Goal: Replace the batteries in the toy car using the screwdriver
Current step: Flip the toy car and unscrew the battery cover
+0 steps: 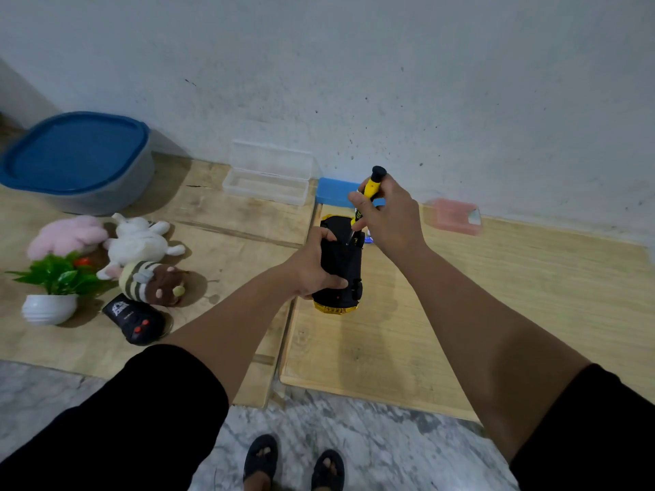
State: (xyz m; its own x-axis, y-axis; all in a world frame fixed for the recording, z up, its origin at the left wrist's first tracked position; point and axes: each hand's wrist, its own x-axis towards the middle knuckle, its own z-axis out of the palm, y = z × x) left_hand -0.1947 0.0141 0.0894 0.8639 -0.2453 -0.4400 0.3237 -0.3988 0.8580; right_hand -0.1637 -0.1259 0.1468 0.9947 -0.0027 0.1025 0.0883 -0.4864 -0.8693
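On the wooden worktop (pixel 496 295) by the wall, seen from the head camera, the toy car (pixel 339 271) lies underside up, clamped in the closed left hand (pixel 313 267). The right hand (pixel 388 221) pinches the yellow screwdriver (pixel 368 196), tip down on the black underside. Best practice here: keep the shaft upright, press firmly, turn slowly so the tip stays seated

A home floor corner: plush toys (pixel 138 242), a potted plant (pixel 53 288) and a lidded tub (pixel 78 161) along a scuffed wall (pixel 390 65).
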